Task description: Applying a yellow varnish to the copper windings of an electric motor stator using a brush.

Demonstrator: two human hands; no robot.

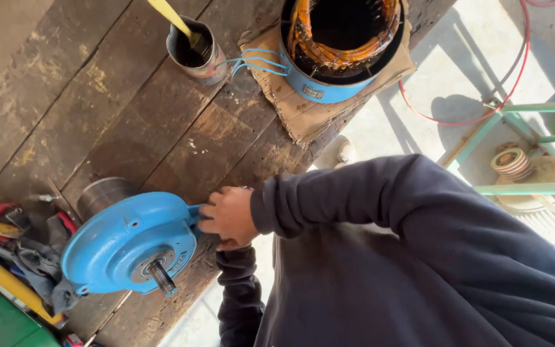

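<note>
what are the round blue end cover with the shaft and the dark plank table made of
Round blue end cover: likely cast metal, painted matte blue, with thick moulded edges and a bare steel shaft. Dark plank table: weathered wood, stained and scuffed, showing grain and gaps between boards.

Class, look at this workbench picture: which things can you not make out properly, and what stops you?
- Left hand: head view, hidden behind the right hand.
- Blue end cover: hides most of the rotor.
- Blue stator housing: top cut by frame edge.
- Metal cup: contents in shadow.
</note>
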